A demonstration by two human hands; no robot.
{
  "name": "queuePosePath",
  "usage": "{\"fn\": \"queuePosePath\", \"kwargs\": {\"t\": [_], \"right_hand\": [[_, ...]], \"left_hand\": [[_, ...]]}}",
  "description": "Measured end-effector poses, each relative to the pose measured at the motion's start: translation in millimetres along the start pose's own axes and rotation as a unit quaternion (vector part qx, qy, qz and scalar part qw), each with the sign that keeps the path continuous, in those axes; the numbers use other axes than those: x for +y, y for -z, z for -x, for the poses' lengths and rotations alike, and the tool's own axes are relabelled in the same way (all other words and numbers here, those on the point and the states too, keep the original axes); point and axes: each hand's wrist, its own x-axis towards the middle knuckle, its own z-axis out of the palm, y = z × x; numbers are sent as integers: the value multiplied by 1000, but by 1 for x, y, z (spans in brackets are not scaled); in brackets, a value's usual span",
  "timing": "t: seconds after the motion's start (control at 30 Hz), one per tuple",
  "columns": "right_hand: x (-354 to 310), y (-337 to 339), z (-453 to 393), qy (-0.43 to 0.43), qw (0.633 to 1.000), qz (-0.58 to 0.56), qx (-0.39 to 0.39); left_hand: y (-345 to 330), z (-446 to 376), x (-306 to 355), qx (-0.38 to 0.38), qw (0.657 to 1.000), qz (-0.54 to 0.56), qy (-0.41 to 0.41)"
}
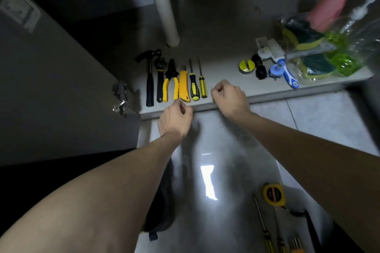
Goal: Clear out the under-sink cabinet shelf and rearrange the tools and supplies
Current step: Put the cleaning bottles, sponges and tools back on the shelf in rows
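Several tools lie side by side on the cabinet shelf [226, 72]: a black hammer [150, 84], a black wrench [160, 80], yellow-handled pliers [170, 82], a yellow utility knife [184, 86], a black-and-yellow screwdriver [194, 88] and a thinner yellow screwdriver [202, 86]. My left hand [176, 118] hovers at the shelf's front edge with curled fingers, just below the knife's butt end; I cannot make out any contact. My right hand [230, 96] is over the front edge, right of the thin screwdriver, with fingers curled and nothing visible in them.
A white drain pipe [164, 6] stands behind the tools. On the shelf's right are a yellow tape roll [246, 66], a black fitting [260, 69], a blue-white brush [286, 74], bagged sponges [308, 47] and a green-liquid bottle [347, 47]. The cabinet door [51, 88] stands open on the left. A tape measure [274, 194] and screwdrivers [266, 236] lie on the floor.
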Motion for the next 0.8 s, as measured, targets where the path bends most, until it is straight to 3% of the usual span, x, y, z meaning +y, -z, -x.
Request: {"fn": "queuePosePath", "kwargs": {"t": [0.2, 0.33, 0.47, 0.63, 0.8], "right_hand": [[74, 24, 117, -8, 996, 24, -82], [125, 35, 198, -58, 981, 74, -169], [163, 41, 271, -123, 964, 123, -202], [195, 25, 323, -174, 932, 187, -256], [204, 2, 337, -192, 936, 167, -245]], "left_hand": [[-45, 80, -8, -184, 982, 8, -30], [-71, 143, -1, -316, 948, -28, -34], [-92, 207, 11, -413, 908, -62, -18], [-126, 266, 21, -461, 879, -117, -22], [-148, 289, 34, -433, 894, -114, 7]]}}
